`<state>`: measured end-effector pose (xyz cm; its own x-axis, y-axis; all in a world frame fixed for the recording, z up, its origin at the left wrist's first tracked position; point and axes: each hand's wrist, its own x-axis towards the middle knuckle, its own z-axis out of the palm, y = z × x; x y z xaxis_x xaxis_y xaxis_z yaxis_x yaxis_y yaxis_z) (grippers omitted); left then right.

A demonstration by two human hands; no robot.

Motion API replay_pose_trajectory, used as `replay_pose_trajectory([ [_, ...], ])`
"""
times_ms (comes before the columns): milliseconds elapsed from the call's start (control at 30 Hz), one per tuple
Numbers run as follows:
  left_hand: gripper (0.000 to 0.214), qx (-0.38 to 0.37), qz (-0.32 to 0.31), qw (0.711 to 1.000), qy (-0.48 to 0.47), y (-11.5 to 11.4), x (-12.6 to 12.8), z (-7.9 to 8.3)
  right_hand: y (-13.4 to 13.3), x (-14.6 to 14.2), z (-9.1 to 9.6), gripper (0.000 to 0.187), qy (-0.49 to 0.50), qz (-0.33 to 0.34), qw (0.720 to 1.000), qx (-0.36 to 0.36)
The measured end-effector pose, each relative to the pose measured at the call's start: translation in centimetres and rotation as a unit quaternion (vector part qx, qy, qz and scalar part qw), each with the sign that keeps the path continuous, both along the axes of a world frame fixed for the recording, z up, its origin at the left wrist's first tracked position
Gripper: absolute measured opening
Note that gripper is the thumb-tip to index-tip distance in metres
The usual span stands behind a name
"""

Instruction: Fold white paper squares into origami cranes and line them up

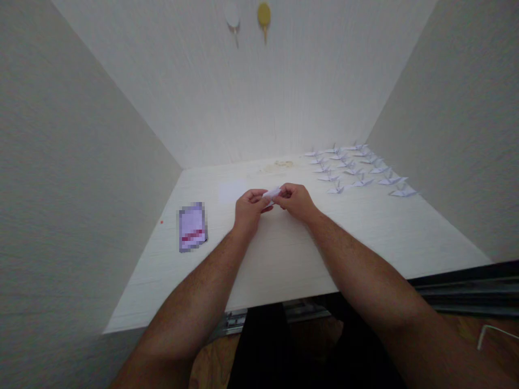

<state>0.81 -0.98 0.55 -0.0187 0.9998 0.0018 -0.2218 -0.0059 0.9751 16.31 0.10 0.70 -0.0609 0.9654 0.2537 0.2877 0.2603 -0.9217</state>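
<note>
Folded paper pinched between two hands, paper birds ranked to the right

The white tabletop fills the space between the walls, its near middle bare, which leaves the forearms room. The paper birds stand in rough rows at the far right, probably put there to be out of the elbows' way. The left hand is clamped on one side of the folded paper, and the right hand pinches its other end; so small a piece likely needs fingertips at both ends to keep its creases lined up. A purplish object lies left of the left forearm, and a pale sheet lies just beyond the left hand, seemingly within easy reach.

The back-row birds overlap, so counting is uncertain. The purplish object is pixelated past recognition, and the sheet nearly melts into the white. Fingers cover much of the folded paper; its exact shape, and whether it touches the tabletop, I cannot tell.
</note>
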Motion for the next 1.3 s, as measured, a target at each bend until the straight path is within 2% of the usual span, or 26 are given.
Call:
replay_pose_trajectory([
  [200, 0.04, -0.012, -0.021, 1.0, 0.011, -0.1, 0.0, 0.0, -0.1, -0.1, 0.1, 0.019, -0.003, -0.017, 1.0, 0.01],
  [400, 0.039, -0.008, -0.028, 1.0, 0.0, 0.0, -0.1, -0.1, -0.4, -0.2, 0.9, 0.02, 0.118, 0.025, 0.992, -0.044],
  [533, 0.038, 0.005, -0.039, 0.999, -0.003, 0.1, -0.1, -0.2, -0.6, -0.1, 1.2, 0.022, 0.142, 0.032, 0.988, -0.06],
  [667, 0.035, 0.022, -0.022, 0.999, 0.009, 0.1, -0.1, -0.3, -0.7, -0.2, 1.4, 0.023, 0.161, 0.042, 0.983, -0.073],
  [1300, 0.03, 0.066, 0.018, 0.997, 0.047, 0.2, 0.1, -0.3, -0.9, -0.2, 1.5, 0.024, 0.154, 0.042, 0.986, -0.057],
])
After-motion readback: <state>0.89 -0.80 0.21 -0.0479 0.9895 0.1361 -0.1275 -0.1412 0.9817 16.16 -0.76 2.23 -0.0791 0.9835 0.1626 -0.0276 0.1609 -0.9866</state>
